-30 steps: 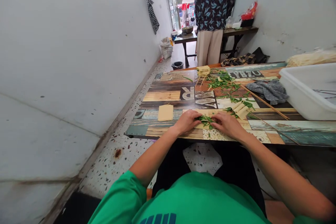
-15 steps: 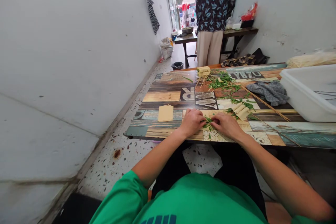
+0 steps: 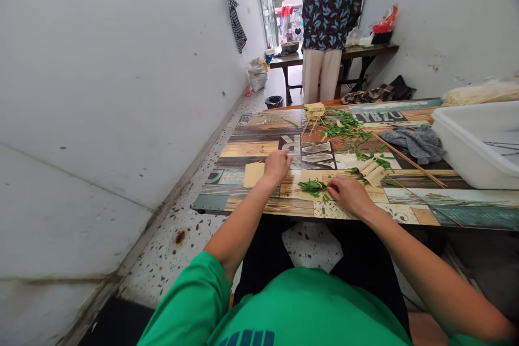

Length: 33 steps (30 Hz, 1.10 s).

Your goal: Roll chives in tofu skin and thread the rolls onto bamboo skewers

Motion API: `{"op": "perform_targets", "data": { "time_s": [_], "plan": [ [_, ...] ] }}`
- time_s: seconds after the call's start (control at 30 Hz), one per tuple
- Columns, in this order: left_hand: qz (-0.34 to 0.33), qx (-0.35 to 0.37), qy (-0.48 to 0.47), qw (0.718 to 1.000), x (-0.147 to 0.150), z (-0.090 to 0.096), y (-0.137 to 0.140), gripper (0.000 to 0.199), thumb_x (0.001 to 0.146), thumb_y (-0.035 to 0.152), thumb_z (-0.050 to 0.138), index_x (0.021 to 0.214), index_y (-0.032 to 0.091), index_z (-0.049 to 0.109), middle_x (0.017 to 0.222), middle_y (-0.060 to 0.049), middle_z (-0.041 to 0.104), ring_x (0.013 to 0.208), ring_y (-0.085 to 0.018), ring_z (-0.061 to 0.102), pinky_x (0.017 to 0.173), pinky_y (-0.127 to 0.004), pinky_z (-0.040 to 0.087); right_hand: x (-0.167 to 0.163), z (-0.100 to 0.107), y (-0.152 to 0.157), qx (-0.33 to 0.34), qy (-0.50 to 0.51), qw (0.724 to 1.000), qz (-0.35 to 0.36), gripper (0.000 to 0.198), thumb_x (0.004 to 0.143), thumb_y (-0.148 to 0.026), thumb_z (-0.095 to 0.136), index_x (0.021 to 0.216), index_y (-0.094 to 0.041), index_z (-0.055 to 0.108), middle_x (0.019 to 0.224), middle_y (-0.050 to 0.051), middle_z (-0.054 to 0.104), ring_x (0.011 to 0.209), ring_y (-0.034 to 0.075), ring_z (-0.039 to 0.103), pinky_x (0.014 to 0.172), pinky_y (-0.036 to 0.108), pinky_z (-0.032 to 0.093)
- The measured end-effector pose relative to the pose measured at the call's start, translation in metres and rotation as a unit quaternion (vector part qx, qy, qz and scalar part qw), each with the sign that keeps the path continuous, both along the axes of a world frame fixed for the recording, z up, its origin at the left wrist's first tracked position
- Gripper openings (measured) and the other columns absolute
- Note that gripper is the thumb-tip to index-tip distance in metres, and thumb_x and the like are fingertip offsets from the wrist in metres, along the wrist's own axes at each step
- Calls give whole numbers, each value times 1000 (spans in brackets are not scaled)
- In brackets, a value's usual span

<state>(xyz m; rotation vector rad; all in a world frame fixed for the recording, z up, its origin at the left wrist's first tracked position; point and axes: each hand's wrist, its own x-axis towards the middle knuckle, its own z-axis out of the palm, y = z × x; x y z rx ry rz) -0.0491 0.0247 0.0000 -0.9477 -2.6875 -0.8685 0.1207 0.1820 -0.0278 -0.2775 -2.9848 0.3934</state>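
Note:
A small heap of cut leafy greens [image 3: 311,187] lies on a pale yellow tofu-skin sheet [image 3: 305,175] near the table's front edge. At the right end of that heap, my right hand [image 3: 347,193] has its fingers pinched together on the greens. My left hand [image 3: 278,166] is raised over the table to the left, fingers curled closed; what they hold, if anything, is hidden. Beside it lies a stack of tofu-skin squares [image 3: 253,175], partly covered by my wrist. Several tofu-skin rolls [image 3: 372,171] filled with greens sit on a skewer to the right.
Farther back are loose greens [image 3: 344,124] and a bundle of skewered rolls [image 3: 314,111]. Bare skewers [image 3: 413,161], a grey cloth [image 3: 417,143] and a white plastic tub [image 3: 474,151] occupy the right side. A person [image 3: 330,27] stands at another table beyond.
My left hand has left the greens and moved up and to the left, uncovering the heap and the sheet under it. My right hand has stayed almost in place.

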Motion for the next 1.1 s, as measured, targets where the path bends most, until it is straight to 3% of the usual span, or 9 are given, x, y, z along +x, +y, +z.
{"op": "perform_targets", "data": {
  "time_s": [0.07,0.2,0.27,0.4,0.53,0.6,0.77,0.97,1.1],
  "plan": [
    [-20,-12,72,997,-3,1,-5,21,86,14,61,101,17,74,90,-10,73,89,-24,65,82,-34,48,-1,1,1,8,-1,1000,-4,21,89,-20,51,82,-17,71,89,8,71,83,19,63,71,27,40],
    [-282,-32,118,952,21,-16,-11,18,92,25,59,100,19,73,93,-7,72,86,-20,64,81,-32,48,-2,6,8,-5,3,1000,-21,19,85,-20,53,76,-17,70,81,6,71,72,17,62,65,26,39],
    [-346,-48,115,930,35,-31,-12,20,94,30,56,97,19,73,92,-7,72,84,-18,64,81,-32,48,-3,11,12,-11,16,999,-32,19,85,-21,53,77,-17,70,80,6,70,70,17,61,64,26,39],
    [-326,4,135,936,49,-50,-17,24,97,30,51,101,18,71,97,-9,72,89,-19,64,85,-34,49,-10,21,5,-4,59,998,-4,20,89,-24,52,84,-18,71,86,7,70,78,18,62,70,26,40],
    [-238,137,164,948,48,-53,-30,25,98,30,49,102,17,70,97,-10,73,92,-19,64,86,-36,52,-19,23,-11,20,43,997,61,25,92,-24,49,86,-18,73,87,8,68,79,18,62,68,27,40],
    [-223,159,169,947,47,-53,-35,24,97,32,52,102,18,70,97,-10,73,92,-19,65,86,-36,53,-21,19,-13,19,26,995,99,28,93,-25,49,84,-18,74,83,8,67,77,18,61,67,27,40],
    [-287,105,160,939,46,-56,-36,27,97,36,51,109,19,68,110,-11,71,103,-21,65,94,-40,53,-19,7,5,-54,87,992,70,29,95,-27,46,97,-19,74,86,7,67,77,16,61,72,26,43],
    [-334,55,133,932,46,-61,-29,39,89,46,62,116,17,66,117,-15,68,111,-25,63,97,-44,52,-15,0,10,-37,29,997,64,28,94,-27,47,97,-17,73,92,9,67,84,18,61,76,27,44],
    [-334,27,124,934,47,-65,-27,34,89,43,63,113,19,68,115,-14,69,107,-24,65,96,-42,52,-16,-3,4,-59,42,994,77,26,93,-24,49,102,-18,73,94,8,67,87,18,62,79,27,44]
  ]
}}
